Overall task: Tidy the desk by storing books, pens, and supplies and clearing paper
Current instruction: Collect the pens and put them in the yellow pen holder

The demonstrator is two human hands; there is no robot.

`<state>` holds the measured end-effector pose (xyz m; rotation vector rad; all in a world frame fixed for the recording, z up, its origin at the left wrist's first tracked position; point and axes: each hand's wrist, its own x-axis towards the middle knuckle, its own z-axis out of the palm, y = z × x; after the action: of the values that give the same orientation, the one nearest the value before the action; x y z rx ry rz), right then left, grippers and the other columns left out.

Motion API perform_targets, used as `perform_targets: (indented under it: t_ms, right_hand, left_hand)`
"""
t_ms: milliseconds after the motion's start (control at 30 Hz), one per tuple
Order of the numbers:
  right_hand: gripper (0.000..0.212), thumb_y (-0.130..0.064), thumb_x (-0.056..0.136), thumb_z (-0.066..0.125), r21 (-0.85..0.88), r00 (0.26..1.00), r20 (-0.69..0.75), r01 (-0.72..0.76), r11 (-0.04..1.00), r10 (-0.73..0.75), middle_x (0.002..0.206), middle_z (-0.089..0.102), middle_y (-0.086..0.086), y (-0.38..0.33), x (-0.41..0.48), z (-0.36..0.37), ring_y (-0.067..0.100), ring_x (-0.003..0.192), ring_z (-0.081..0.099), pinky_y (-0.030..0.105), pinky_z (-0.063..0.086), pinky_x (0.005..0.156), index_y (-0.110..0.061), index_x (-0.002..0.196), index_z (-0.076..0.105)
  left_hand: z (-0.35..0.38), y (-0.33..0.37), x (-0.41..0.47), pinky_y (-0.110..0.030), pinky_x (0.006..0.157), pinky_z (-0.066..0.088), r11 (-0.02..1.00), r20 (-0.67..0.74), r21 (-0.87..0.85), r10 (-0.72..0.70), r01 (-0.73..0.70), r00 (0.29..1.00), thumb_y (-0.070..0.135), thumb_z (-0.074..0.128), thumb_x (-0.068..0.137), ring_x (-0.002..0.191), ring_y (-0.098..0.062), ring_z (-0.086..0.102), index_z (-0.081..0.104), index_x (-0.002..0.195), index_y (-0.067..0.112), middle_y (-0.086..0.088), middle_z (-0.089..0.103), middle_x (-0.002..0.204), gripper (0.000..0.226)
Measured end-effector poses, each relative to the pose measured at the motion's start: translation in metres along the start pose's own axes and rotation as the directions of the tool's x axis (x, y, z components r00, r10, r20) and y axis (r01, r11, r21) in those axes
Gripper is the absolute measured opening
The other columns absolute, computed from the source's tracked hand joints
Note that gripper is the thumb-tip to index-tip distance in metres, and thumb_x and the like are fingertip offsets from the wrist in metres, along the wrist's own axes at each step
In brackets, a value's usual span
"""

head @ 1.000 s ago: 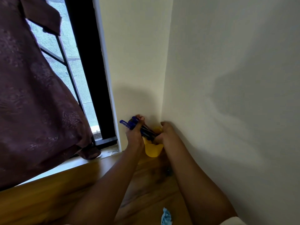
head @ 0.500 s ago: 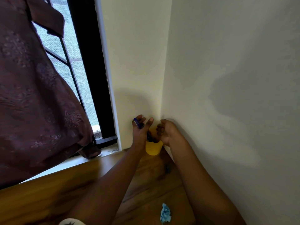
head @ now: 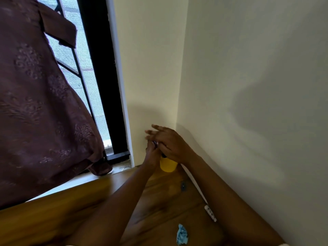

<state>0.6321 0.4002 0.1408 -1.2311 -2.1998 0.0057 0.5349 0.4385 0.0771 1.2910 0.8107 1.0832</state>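
A yellow cup (head: pixel 168 166) stands in the far corner of the wooden desk (head: pixel 88 201), where the two walls meet. My left hand (head: pixel 151 155) is at the cup's left rim and grips a purple-blue pen (head: pixel 154 143), of which only the end shows between my hands. Dark pen ends poke out of the cup's mouth. My right hand (head: pixel 170 142) lies over the cup's top with its fingers stretched left across my left hand, hiding most of the opening. A crumpled blue paper (head: pixel 182 235) lies on the desk near me.
A dark brown curtain (head: pixel 44 112) hangs over the window at left, down to the white sill (head: pixel 85 178). A small dark item (head: pixel 182 185) lies on the desk beside the right wall, and a white strip-like object (head: pixel 210 213) lies along that wall's base.
My right hand has moved left over the cup and across my left hand, its fingers now straight. The bundle of pens, tilted outside the cup a second ago, is now mostly down in it.
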Motion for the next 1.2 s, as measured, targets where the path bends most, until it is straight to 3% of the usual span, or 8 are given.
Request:
perform_targets:
  t_ms: [133, 233, 300, 400, 633, 833, 1067, 1200]
  right_hand:
    - [0.046, -0.024, 0.084, 0.033, -0.094, 0.977, 0.182, -0.099, 0.991, 0.115, 0.126, 0.063, 0.007, 0.011, -0.004, -0.005, 0.02, 0.13, 0.046, 0.038, 0.04, 0.103, -0.012, 0.112, 0.068]
    - [0.049, -0.016, 0.085, 0.035, 0.047, 0.943, 0.108, -0.321, 0.946, 0.314, 0.138, 0.052, 0.007, 0.022, -0.028, -0.002, 0.018, 0.132, 0.042, 0.032, 0.035, 0.11, -0.012, 0.129, 0.056]
    - [0.047, -0.003, 0.089, 0.039, 0.19, 0.889, -0.013, -0.448, 0.874, 0.458, 0.14, 0.05, 0.008, 0.024, -0.044, 0.004, 0.019, 0.131, 0.045, 0.03, 0.033, 0.112, -0.009, 0.134, 0.05]
    - [0.049, 0.004, 0.091, 0.042, 0.227, 0.767, -0.091, -0.605, 0.763, 0.635, 0.143, 0.046, 0.009, 0.025, -0.061, 0.02, 0.02, 0.133, 0.042, 0.021, 0.027, 0.11, -0.008, 0.138, 0.043]
    - [0.047, -0.01, 0.097, 0.043, 0.594, 0.507, -0.007, -0.692, 0.411, 0.862, 0.142, 0.044, 0.003, 0.017, -0.077, 0.057, 0.02, 0.128, 0.045, 0.031, 0.037, 0.105, -0.014, 0.143, 0.035]
    - [0.044, -0.012, 0.098, 0.041, 0.69, 0.49, 0.152, -0.674, 0.263, 0.858, 0.131, 0.051, 0.001, 0.025, -0.071, 0.063, 0.023, 0.118, 0.053, 0.044, 0.047, 0.1, -0.02, 0.141, 0.037]
    - [0.039, -0.01, 0.093, 0.045, 0.467, 0.448, -0.042, -0.781, 0.414, 0.893, 0.133, 0.054, 0.007, 0.022, -0.057, 0.054, 0.025, 0.121, 0.053, 0.031, 0.045, 0.098, -0.013, 0.132, 0.049]
    - [0.05, -0.009, 0.093, 0.047, 0.118, 0.74, -0.338, -0.58, 0.806, 0.582, 0.147, 0.04, 0.005, -0.003, -0.044, 0.049, 0.02, 0.138, 0.034, 0.032, 0.032, 0.112, -0.01, 0.142, 0.038]
  left_hand:
    - [-0.01, -0.004, -0.003, -0.018, 0.082, 0.048, 0.977, 0.058, 0.211, -0.031, 0.018, 0.998, 0.008, 0.06, 0.088, 0.108, -0.017, 0.052, 0.04, 0.125, 0.025, -0.003, 0.051, 0.119, 0.045]
    - [-0.021, -0.014, -0.008, -0.034, 0.106, 0.037, 0.956, 0.05, 0.286, -0.081, 0.064, 0.995, 0.017, 0.073, 0.08, 0.134, -0.022, 0.035, 0.01, 0.15, 0.02, -0.006, 0.032, 0.148, 0.094]
    - [-0.025, -0.019, -0.016, -0.025, 0.102, 0.038, 0.961, 0.039, 0.255, -0.117, 0.104, 0.992, 0.021, 0.076, 0.078, 0.139, -0.02, 0.025, 0.003, 0.151, 0.021, -0.005, 0.023, 0.155, 0.104]
    - [-0.024, -0.027, -0.024, -0.007, 0.073, 0.047, 0.981, 0.005, 0.152, -0.123, 0.121, 0.992, 0.008, 0.071, 0.081, 0.129, -0.012, 0.03, 0.006, 0.151, 0.02, -0.005, 0.02, 0.155, 0.096]
    - [-0.01, -0.035, -0.039, -0.033, 0.097, 0.039, 0.978, -0.042, -0.012, -0.209, 0.209, 0.977, 0.026, 0.049, 0.096, 0.134, -0.023, 0.038, 0.024, 0.148, 0.024, -0.006, 0.032, 0.152, 0.058]
    - [0.005, -0.03, -0.04, -0.017, 0.07, 0.045, 0.953, 0.052, -0.075, -0.292, 0.295, 0.955, 0.039, 0.026, 0.101, 0.083, 0.003, 0.058, 0.036, 0.143, 0.018, 0.008, 0.062, 0.112, 0.048]
    - [0.013, -0.013, -0.045, -0.009, 0.059, 0.049, 0.963, 0.028, 0.166, -0.219, 0.212, 0.975, 0.038, 0.02, 0.103, 0.113, -0.013, 0.047, 0.039, 0.136, 0.022, -0.001, 0.055, 0.124, 0.041]
    - [-0.017, -0.043, -0.054, -0.036, 0.104, 0.04, 0.829, -0.138, 0.519, -0.161, 0.21, 0.977, 0.039, 0.033, 0.101, 0.125, -0.015, 0.041, 0.038, 0.138, 0.024, 0.005, 0.046, 0.135, 0.041]
